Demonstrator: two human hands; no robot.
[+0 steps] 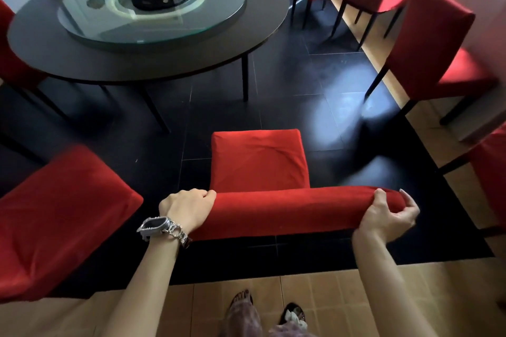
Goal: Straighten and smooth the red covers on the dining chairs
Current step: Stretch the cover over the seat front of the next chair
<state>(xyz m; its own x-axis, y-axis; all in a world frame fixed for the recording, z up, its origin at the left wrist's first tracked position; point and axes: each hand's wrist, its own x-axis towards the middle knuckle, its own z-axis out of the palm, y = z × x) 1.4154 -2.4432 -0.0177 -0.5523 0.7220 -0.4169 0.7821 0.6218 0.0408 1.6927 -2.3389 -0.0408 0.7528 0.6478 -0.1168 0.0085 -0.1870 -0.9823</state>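
The red fabric chair cover [290, 208] spans crosswise between both hands. Left hand [189, 208] grips its left end; right hand [388, 216] apparently pinches the other.

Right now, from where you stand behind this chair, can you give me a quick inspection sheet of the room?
Surface: dark round table carrying a glass turntable.
Job's things: red cover on the near chair, creased across the seat; left chair and right chair also covered in red.
Clutter: nothing seen.
Grippers (hands): left hand grips the backrest's left end, right hand its right end; wristwatch on the left wrist.
Cables: nothing seen.
Surroundings: dark floor tiles, tan tiles around them.
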